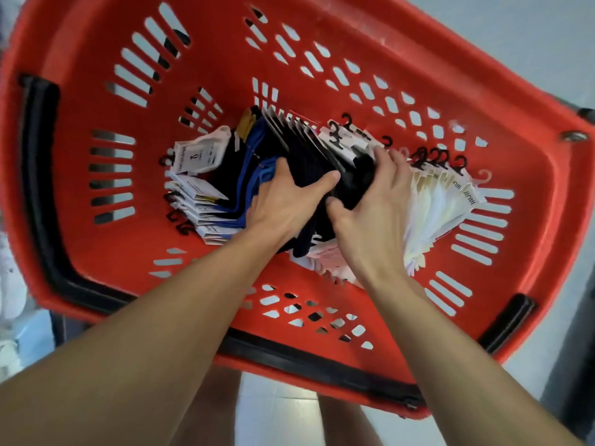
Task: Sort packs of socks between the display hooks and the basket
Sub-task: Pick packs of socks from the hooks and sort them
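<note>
**A:** Closest to us are our two bare arms. They reach down over the pale floor (277, 410).

**B:** Yes, and we reach into the red basket (106, 252). It has a black handle (38, 175) lying along its rim.

**A:** Where is our left hand (283, 201)?

**B:** It is down in the middle of the basket. The thumb lies flat on top of the black sock packs (309, 156). The fingers dig in on the other side, next to the blue socks (254, 165). So we squeeze the black bunch between thumb and fingers.

**A:** And our right hand (373, 201)?

**B:** It is just beside the left one, with the thumbs nearly touching. The fingers curl over the top of the same black bunch, and the thumb pushes in from below. We are holding those packs with both hands.

**A:** What lies around them?

**B:** The white sock packs (441, 214) fan out on the right, touching our right hand. Little black hooks (431, 157) stick up from their tops. On the left we see more packs in a pile, with one white pack (199, 154) on top.

**A:** And farthest away?

**B:** The far wall of the basket, full of holes.
</note>
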